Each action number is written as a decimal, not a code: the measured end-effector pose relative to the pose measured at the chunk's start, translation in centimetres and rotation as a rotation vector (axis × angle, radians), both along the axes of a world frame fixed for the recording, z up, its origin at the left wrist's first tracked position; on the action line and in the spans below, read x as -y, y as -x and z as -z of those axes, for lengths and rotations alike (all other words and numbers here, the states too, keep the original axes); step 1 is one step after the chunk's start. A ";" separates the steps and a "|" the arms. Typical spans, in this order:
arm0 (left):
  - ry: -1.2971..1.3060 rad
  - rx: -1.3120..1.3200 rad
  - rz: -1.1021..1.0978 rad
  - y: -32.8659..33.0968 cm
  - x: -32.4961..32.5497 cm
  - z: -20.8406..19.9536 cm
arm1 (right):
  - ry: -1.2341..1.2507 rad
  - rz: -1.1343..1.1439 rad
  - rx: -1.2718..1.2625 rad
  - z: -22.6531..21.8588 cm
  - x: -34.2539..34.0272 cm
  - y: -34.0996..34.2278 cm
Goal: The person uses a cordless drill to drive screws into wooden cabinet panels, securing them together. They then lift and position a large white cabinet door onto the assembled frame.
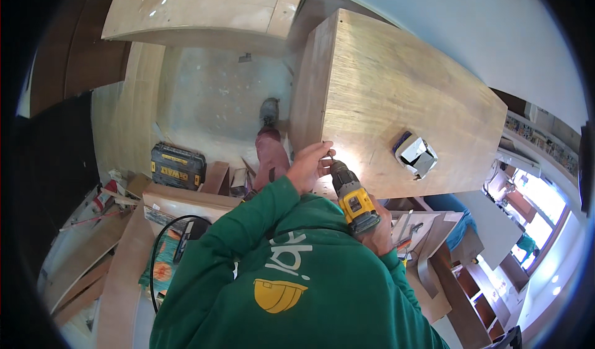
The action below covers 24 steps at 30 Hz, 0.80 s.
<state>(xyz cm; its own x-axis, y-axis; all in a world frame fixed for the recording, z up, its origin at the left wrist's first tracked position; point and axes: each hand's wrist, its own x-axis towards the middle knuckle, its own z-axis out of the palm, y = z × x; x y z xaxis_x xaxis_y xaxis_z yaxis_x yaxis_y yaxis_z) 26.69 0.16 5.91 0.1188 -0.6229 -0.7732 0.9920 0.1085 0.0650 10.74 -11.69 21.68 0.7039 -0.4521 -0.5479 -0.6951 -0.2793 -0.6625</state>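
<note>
My right hand (378,231) is wrapped round a yellow and black cordless drill (353,203). The drill's bit points away from me, toward the left edge of a large plywood box (409,95). At the tip of the bit, the fingers of my left hand (307,168) are pinched together against that edge. Whatever they hold there is too small to make out. A bright patch of light falls on the plywood beside the drill's nose. On the same panel, to the right, sits a small torn carton (416,156) in white and dark blue; its contents are unclear.
Another plywood unit (198,5) stands at the far left. A black and yellow tool case (178,166) rests on the floor, near offcuts of board (215,177). Long planks (87,281) lie at the lower left, and a black cable (155,262) loops beside my left arm.
</note>
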 end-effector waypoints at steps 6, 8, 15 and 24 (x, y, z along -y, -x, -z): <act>0.032 -0.032 -0.013 -1.6 2.1 0.4 | 0.126 -0.026 -0.019 -2.1 0.7 -4.8; 0.047 -0.047 -0.029 -1.9 2.6 1.0 | 0.123 -0.011 -0.007 -2.0 1.0 -5.5; 0.051 -0.059 -0.083 -2.5 3.1 2.0 | 0.065 -0.021 -0.006 -2.0 2.4 -7.1; 0.051 -0.054 -0.103 -3.4 3.3 1.8 | 0.080 -0.028 0.000 -2.0 2.6 -8.6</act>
